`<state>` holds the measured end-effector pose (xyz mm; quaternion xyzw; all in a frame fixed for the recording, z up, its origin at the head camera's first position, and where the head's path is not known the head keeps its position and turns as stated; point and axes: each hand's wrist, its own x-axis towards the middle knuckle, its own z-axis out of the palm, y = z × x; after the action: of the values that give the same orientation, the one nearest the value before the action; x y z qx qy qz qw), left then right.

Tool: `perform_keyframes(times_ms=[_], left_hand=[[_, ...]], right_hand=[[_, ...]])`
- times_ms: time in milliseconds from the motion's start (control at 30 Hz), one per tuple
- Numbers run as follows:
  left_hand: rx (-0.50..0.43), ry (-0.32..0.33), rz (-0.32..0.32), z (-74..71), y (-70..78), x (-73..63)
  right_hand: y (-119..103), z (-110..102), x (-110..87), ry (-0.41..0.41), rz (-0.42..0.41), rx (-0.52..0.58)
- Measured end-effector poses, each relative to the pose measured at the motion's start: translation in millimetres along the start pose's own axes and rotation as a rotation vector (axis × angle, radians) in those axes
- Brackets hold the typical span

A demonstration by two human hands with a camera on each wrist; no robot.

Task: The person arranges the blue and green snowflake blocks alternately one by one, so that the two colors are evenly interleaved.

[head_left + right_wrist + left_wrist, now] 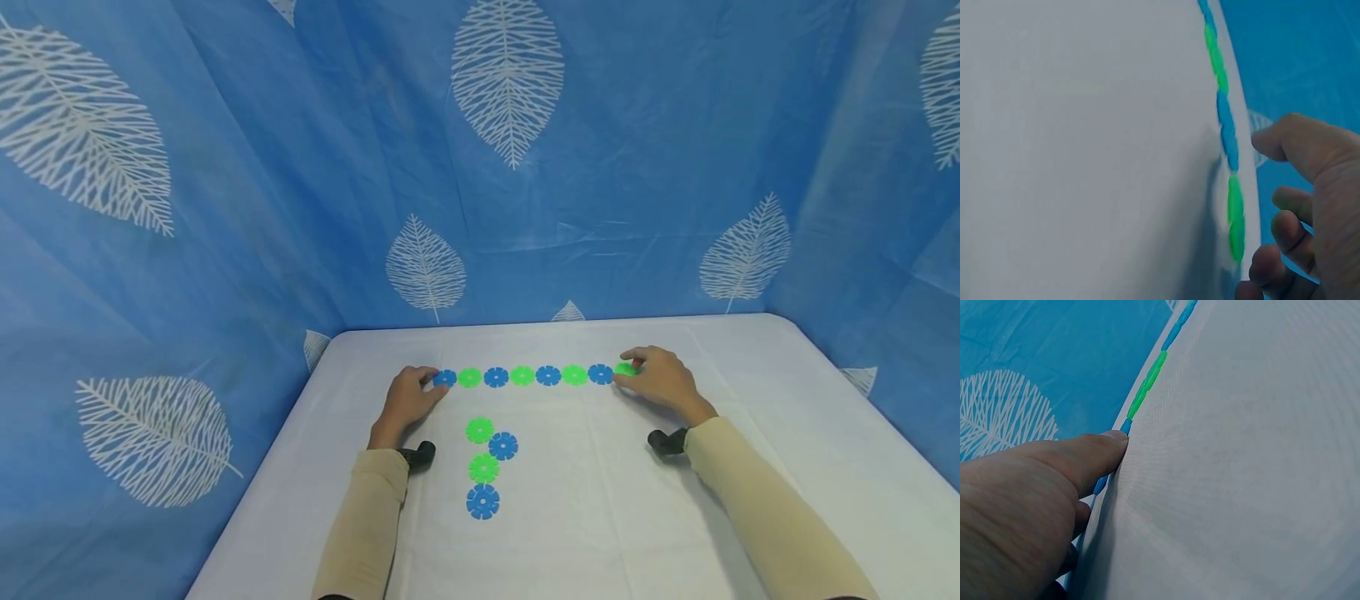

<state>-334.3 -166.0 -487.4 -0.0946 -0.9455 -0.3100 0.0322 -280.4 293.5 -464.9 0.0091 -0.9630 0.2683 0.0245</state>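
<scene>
A straight row of flat notched plastic discs, blue and green by turns, lies across the far part of the table. At its left end my left hand holds the blue disc by its edges, the thumb on the near edge and the other fingers beyond it. My right hand is at the row's right end, thumb and index finger spread around the green disc. In the right wrist view a gap shows between that thumb and the discs, and the other fingers are loosely bent.
Nearer on the white-covered table lie loose discs: a green disc, a blue disc, another green disc, and overlapping blue discs. A blue curtain with white leaf prints hangs behind the table.
</scene>
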Motion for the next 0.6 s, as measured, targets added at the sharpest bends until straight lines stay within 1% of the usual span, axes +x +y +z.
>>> perform_keyframes(times_ms=[167, 300, 400, 500, 600], left_hand=[[-0.008, 0.000, 0.010, -0.4, 0.5, -1.6], [-0.012, -0.001, 0.010, -0.9, 0.7, -3.7], [-0.015, -0.003, 0.007, -1.5, 0.9, -3.4], [-0.017, -0.002, 0.004, -1.8, 1.1, -2.1], [-0.010, -0.001, 0.002, -1.9, 1.0, -0.9]], right_hand=[[-23.7, 2.4, 0.1, 0.053, -0.066, 0.033], [-44.5, 3.6, -1.0, 0.085, -0.110, 0.037], [-61.6, 4.1, -3.8, 0.109, -0.125, 0.053], [-79.3, 5.4, -9.1, 0.123, -0.153, 0.094], [-96.8, 8.6, -16.5, 0.123, -0.198, 0.147]])
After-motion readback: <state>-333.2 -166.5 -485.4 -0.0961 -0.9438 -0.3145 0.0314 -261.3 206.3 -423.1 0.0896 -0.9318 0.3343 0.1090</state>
